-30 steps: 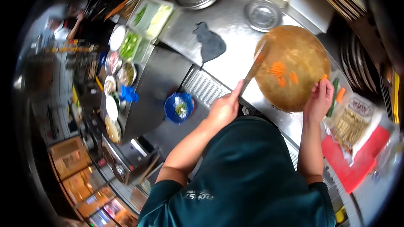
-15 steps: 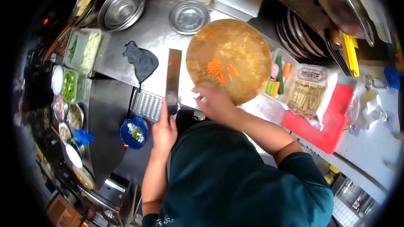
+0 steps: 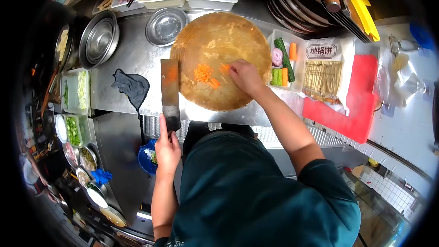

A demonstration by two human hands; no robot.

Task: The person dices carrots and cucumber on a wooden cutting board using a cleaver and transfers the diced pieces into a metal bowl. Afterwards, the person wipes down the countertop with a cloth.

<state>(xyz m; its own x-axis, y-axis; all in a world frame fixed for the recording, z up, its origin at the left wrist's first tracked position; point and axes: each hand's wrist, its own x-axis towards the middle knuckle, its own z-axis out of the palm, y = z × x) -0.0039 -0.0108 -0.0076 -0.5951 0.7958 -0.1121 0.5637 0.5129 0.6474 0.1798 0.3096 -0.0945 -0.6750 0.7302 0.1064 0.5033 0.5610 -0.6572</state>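
Carrot (image 3: 202,73) lies diced in a heap on the round, scuffed board (image 3: 219,32), between the hands, left of and nearer the right hand (image 3: 247,78), whose fingers bunch down at slim orange sticks (image 3: 224,67), grip uncertain; the left hand (image 3: 168,151) is closed on the near end of the cleaver (image 3: 170,93), its flat, orange-smeared steel running near to far along the board's left edge

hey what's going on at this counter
Someone is working at a round chopping board. Their left hand holds a cleaver at the board's left edge. Their right hand is at some orange strips on the board, next to a small diced orange pile. A tub of vegetables stands to the right.
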